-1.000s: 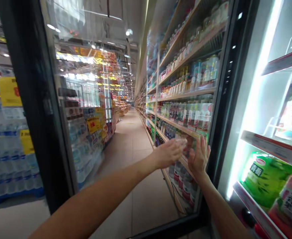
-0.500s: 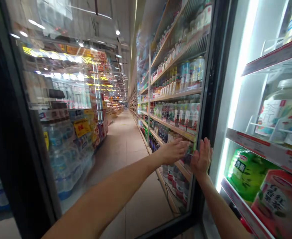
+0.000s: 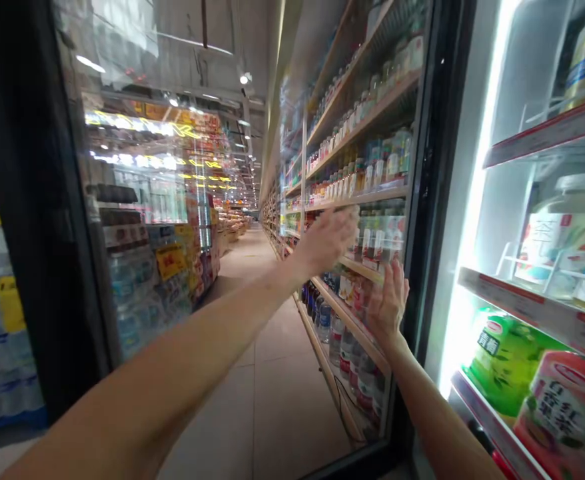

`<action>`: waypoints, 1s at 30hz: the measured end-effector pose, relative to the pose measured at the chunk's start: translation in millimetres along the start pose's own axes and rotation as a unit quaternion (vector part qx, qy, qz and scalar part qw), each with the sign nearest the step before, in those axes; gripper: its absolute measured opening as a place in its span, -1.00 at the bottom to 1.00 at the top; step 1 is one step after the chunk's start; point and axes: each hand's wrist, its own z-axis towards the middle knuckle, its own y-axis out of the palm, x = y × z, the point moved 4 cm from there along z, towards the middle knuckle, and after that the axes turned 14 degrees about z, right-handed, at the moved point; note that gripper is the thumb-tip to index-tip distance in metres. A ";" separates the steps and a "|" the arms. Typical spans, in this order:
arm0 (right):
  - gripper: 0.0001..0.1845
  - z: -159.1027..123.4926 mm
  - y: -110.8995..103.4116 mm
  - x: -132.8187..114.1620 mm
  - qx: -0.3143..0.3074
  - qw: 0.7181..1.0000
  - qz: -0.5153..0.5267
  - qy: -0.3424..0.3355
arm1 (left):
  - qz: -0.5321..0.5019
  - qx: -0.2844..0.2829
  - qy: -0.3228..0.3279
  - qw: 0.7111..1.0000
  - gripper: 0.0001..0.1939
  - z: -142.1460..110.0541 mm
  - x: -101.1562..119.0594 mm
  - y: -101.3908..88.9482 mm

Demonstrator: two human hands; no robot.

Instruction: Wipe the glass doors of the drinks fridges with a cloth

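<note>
A glass cooler door (image 3: 212, 400) with a thick black frame stands in front of me. Stretched across it, my left hand (image 3: 327, 240) is blurred by motion, with its fingers extended and nothing held. Lower and to the right, my right hand (image 3: 390, 300) is raised near the black frame (image 3: 435, 160), fingers up and apart, also without an object. Whether either palm touches the glass I cannot tell. Bottles on wooden shelves (image 3: 362, 267) show behind both hands, through or mirrored in the pane.
On the right, a lit cooler holds a large bottle (image 3: 547, 233), a green pack (image 3: 502, 353) and a red pack (image 3: 565, 400) on racks with price strips. To the left are stacked packs of bottled water (image 3: 2, 360). A pale floor aisle (image 3: 252, 267) runs into the distance.
My left hand has risen and shifted left, away from the right hand. The right hand has moved slightly up and left. The view has turned a little to the left.
</note>
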 end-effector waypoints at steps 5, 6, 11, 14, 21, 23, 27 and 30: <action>-0.45 18.4 28.2 -24.6 -0.015 1.000 0.009 -0.002 | 0.022 -0.009 -0.046 0.999 -0.63 -24.1 -32.4 -16.4; -0.45 22.0 34.1 -30.1 -0.020 1.000 0.008 -0.003 | 0.015 -0.011 0.012 1.000 -0.64 -33.3 -29.3 -18.9; -0.45 42.8 54.4 -59.6 -0.016 1.000 0.011 -0.006 | 0.055 0.000 -0.112 0.992 -0.63 -60.8 -64.6 -31.8; -0.45 52.9 63.8 -80.4 -0.019 1.000 0.018 -0.016 | 0.084 0.018 -0.207 0.975 -0.63 -73.4 -76.6 -38.7; -0.46 52.8 73.8 -101.1 -0.021 0.999 0.012 -0.037 | 0.106 0.028 -0.171 0.979 -0.65 -122.6 -99.0 -58.3; -0.45 51.2 74.4 -102.4 -0.020 0.999 0.008 -0.036 | 0.124 0.036 -0.327 0.936 -0.66 -141.4 -125.3 -69.3; -0.44 47.8 80.2 -123.0 -0.032 0.998 0.005 -0.057 | 0.119 0.021 -0.245 0.962 -0.64 -163.2 -106.6 -75.5; -0.44 43.6 87.7 -147.3 -0.060 0.994 0.018 -0.086 | 0.102 -0.008 -0.093 0.990 -0.61 -175.9 -87.0 -74.8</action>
